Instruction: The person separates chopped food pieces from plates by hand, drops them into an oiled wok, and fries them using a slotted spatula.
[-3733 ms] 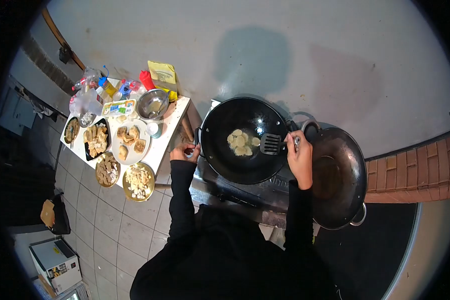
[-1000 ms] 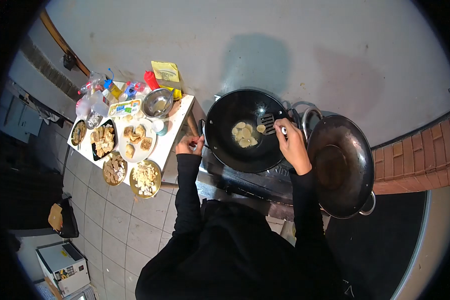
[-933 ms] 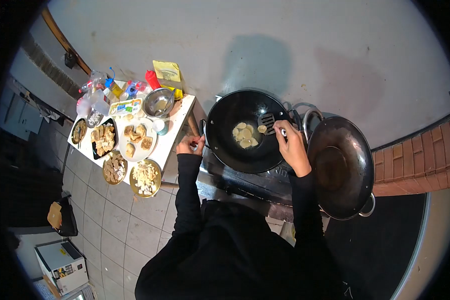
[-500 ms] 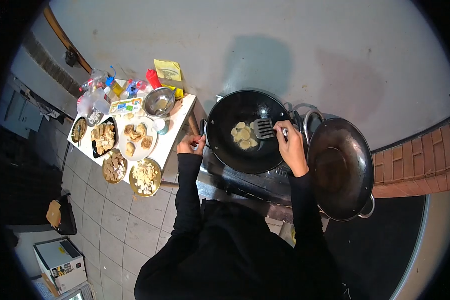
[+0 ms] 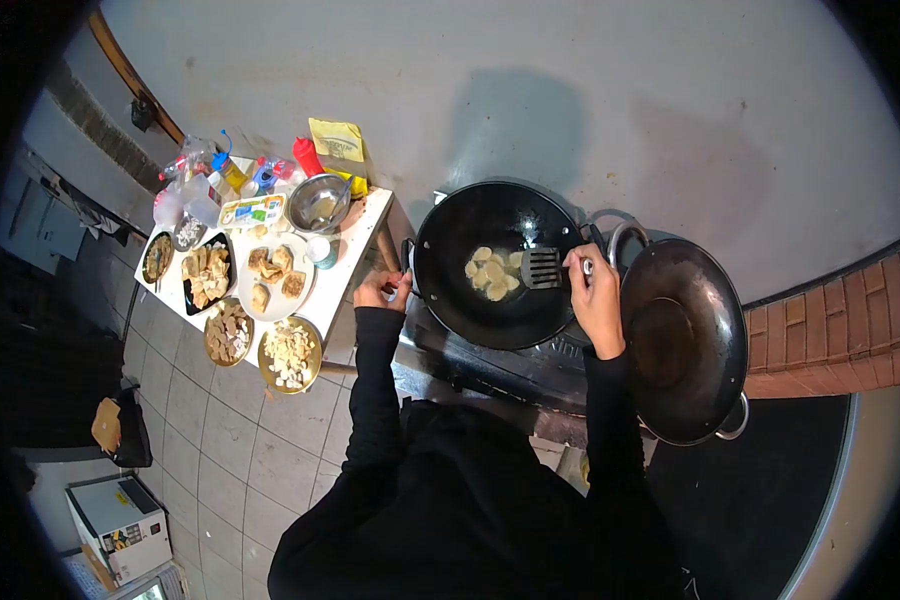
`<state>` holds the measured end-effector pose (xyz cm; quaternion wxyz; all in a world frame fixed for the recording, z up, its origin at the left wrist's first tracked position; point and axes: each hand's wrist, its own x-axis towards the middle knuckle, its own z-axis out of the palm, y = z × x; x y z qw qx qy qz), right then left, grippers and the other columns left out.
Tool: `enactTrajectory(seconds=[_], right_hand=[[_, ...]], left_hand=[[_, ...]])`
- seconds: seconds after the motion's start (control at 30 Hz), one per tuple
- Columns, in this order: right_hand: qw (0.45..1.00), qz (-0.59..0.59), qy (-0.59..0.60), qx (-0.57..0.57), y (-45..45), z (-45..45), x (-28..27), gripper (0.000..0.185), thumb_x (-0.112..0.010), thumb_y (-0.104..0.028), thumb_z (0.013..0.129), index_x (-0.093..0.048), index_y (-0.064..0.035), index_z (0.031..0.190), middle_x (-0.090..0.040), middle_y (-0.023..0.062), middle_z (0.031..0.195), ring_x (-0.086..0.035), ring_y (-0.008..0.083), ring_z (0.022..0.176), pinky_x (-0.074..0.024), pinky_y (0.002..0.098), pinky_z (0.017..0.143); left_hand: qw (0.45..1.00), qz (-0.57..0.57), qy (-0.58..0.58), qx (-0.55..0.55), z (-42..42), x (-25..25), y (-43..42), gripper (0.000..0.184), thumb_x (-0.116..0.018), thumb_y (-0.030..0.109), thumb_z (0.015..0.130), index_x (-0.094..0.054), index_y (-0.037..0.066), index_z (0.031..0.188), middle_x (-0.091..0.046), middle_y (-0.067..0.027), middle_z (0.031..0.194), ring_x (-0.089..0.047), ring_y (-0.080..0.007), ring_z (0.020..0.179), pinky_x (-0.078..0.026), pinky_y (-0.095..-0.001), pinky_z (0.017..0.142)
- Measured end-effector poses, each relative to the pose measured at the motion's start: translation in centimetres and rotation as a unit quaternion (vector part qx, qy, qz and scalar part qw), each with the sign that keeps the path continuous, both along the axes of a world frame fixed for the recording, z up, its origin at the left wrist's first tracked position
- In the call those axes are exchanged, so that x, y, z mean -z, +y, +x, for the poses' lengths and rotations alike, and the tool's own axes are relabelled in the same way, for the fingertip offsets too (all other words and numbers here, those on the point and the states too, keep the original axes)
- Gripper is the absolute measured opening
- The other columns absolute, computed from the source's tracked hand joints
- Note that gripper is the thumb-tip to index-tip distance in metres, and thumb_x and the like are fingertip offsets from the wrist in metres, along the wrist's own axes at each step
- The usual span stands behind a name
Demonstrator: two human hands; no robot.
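Observation:
My right hand (image 5: 596, 300) is closed on the handle of a black slotted spatula (image 5: 541, 268). The spatula's blade is inside the black wok (image 5: 470, 323), at the right edge of a cluster of pale round slices (image 5: 491, 273) lying in the wok's bottom. My left hand (image 5: 382, 290) is closed at the wok's left side, its fingers on the left handle (image 5: 407, 258). The wok sits on a dark stove (image 5: 480, 372) against the grey wall.
A second, larger wok (image 5: 682, 340) stands at the right, close to my right forearm. Left is a white table (image 5: 373, 205) with a plate of browned pieces (image 5: 273, 309), a metal bowl (image 5: 318, 203), food dishes, bottles and a yellow bag (image 5: 337, 140). A low brick wall (image 5: 830, 325) lies far right.
The spatula blade moved left toward the slices, then slightly down and right, turning as my right hand shifted. One slice formerly beside the blade now lies nearer the cluster. My left hand stayed at the handle.

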<state>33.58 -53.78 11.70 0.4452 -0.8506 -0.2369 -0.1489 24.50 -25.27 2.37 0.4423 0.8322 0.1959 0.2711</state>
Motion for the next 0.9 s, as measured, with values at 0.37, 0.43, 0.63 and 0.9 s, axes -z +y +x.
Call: enactTrajectory(seconds=[0.37,0.43,0.63,0.9], right_hand=[[0.993,0.113,0.011,-0.019,-1.0,-0.3,1.1,0.002,-0.053,0.001,0.088,-0.052,0.0020,0.090,-0.060,0.0111,0.079,-0.056,0.0192,0.058,-0.0431,0.0291,0.055],[0.987,0.153,0.033,-0.023,-1.0,-0.6,0.7,0.002,-0.052,0.002,0.088,-0.051,0.0019,0.090,-0.061,0.0099,0.082,-0.055,0.0154,0.056,-0.0423,0.0269,0.053],[0.984,0.179,0.008,-0.008,-0.9,-1.0,0.4,0.002,-0.050,0.003,0.090,-0.051,0.0012,0.089,-0.062,0.0073,0.085,-0.051,0.0067,0.053,-0.0393,0.0218,0.048],[0.995,0.071,-0.058,0.028,-1.1,-1.1,0.2,0.002,-0.055,0.001,0.087,-0.053,0.0015,0.087,-0.061,0.0131,0.082,-0.056,0.0233,0.055,-0.0437,0.0310,0.053]], left_hand=[[1.000,0.012,-0.003,-0.007,0.1,0.2,0.0,0.024,-0.075,0.023,0.076,-0.068,0.001,0.076,-0.062,-0.0099,0.066,-0.060,-0.0183,0.058,-0.047,-0.0305,0.057],[1.000,0.010,-0.005,-0.007,0.1,0.4,0.1,0.024,-0.075,0.023,0.076,-0.068,0.001,0.076,-0.062,-0.0097,0.066,-0.060,-0.0183,0.058,-0.047,-0.0305,0.057],[1.000,0.005,0.000,-0.007,0.1,0.3,0.0,0.024,-0.075,0.024,0.076,-0.067,0.001,0.076,-0.061,-0.0092,0.066,-0.059,-0.0179,0.059,-0.047,-0.0300,0.057],[1.000,0.003,-0.015,-0.003,0.0,0.5,0.0,0.023,-0.075,0.023,0.076,-0.067,0.001,0.075,-0.061,-0.0090,0.067,-0.059,-0.0173,0.059,-0.046,-0.0294,0.058]])
